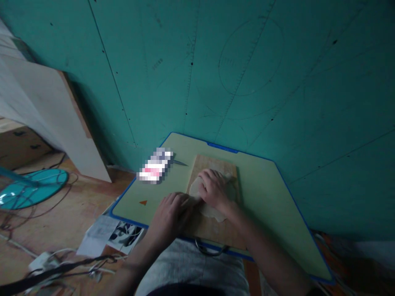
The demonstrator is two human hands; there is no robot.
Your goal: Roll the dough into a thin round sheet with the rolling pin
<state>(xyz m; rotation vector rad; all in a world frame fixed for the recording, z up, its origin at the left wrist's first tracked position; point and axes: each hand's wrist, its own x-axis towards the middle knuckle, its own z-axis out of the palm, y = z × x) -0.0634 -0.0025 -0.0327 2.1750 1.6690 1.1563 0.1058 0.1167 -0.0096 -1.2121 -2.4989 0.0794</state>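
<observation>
A flat, pale, irregular sheet that looks like dough (216, 212) lies on a wooden board (212, 233) with a metal handle at its near end. My right hand (212, 187) rests on top of the sheet, its fingers bent and pressed together over the upper left part. At the sheet's left edge, my left hand (175, 211) is closed with curled fingers, touching the edge near my right fingertips. What lies under the fingers of both hands is partly hidden. Under the board is a pale green table top (265, 197) with a blue rim.
On the table's left lie a blurred-out phone-like object (156, 165), a thin pointed tool (180, 163) and a small orange triangle (143, 202). A green wall (185, 82) rises behind the table. Cables, papers (97, 234) and a round turquoise base (37, 189) are on the floor at left.
</observation>
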